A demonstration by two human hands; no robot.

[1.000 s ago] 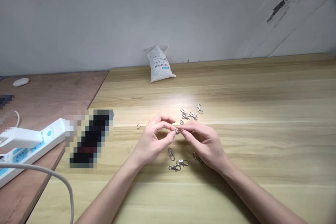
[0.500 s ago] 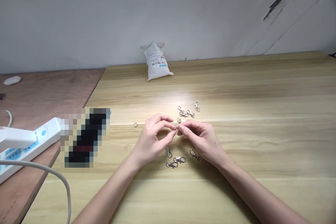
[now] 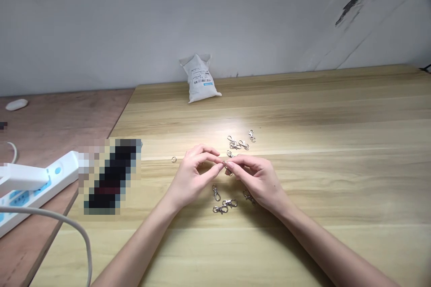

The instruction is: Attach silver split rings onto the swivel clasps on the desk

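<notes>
My left hand (image 3: 193, 177) and my right hand (image 3: 257, 177) meet fingertip to fingertip above the wooden table. Between the right thumb and forefinger is a small silver swivel clasp (image 3: 229, 171), mostly covered by the fingers. The left thumb and forefinger pinch at a metal key ring (image 3: 225, 163) by the clasp; whether the two are linked I cannot tell. Close below lie a loose clasp (image 3: 216, 193), a pair of clasps (image 3: 230, 203) and another clasp (image 3: 248, 196) partly behind my right hand. Beyond the fingers is a group of clasps with rings (image 3: 235, 144).
A single ring (image 3: 174, 159) lies left of my left hand. Farther back stands a white plastic parcel (image 3: 202, 83) near the wall. At left are a pixelated dark object (image 3: 112, 177), a power strip (image 3: 63, 172) and a grey cable (image 3: 82, 231).
My left fingertips have closed in on the ring and now meet the right fingertips. The held clasp has shifted slightly left and is turned differently.
</notes>
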